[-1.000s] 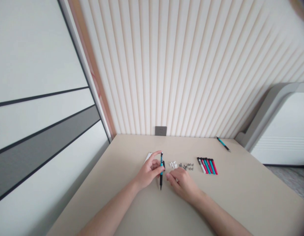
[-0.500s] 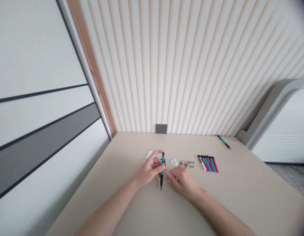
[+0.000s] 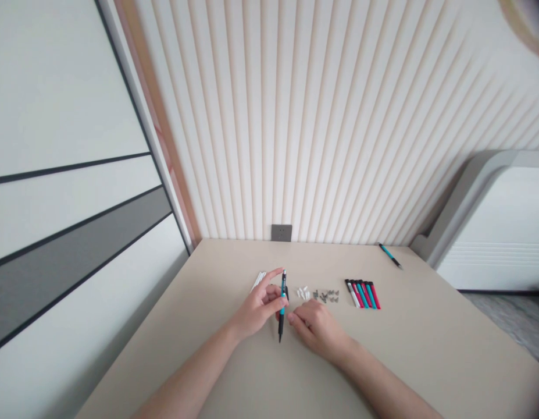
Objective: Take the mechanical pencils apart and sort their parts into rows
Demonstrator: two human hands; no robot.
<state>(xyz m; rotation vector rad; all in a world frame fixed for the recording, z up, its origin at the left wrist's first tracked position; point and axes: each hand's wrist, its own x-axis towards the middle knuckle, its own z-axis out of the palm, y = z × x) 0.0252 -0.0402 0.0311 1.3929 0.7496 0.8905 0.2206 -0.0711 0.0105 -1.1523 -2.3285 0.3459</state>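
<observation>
My left hand (image 3: pixel 257 307) pinches a teal and black pen (image 3: pixel 282 305) between thumb and fingers, holding it nearly upright with its dark tip touching the beige table (image 3: pixel 426 343). My right hand (image 3: pixel 316 330) rests on the table just right of the pen, fingers curled, its fingertips close to the pen's lower part; whether it holds anything is hidden. Behind my left hand lie thin white sticks (image 3: pixel 259 279).
Small white caps (image 3: pixel 303 292) and small grey metal bits (image 3: pixel 327 296) lie in a row beyond my right hand. Several red, teal and white pens (image 3: pixel 362 294) lie side by side further right. A lone teal pen (image 3: pixel 390 256) lies near the wall. A grey wall socket (image 3: pixel 281 233) sits behind.
Both hands keep their hold and place around the pen. The view has shifted slightly, so everything sits a little further left in the picture.
</observation>
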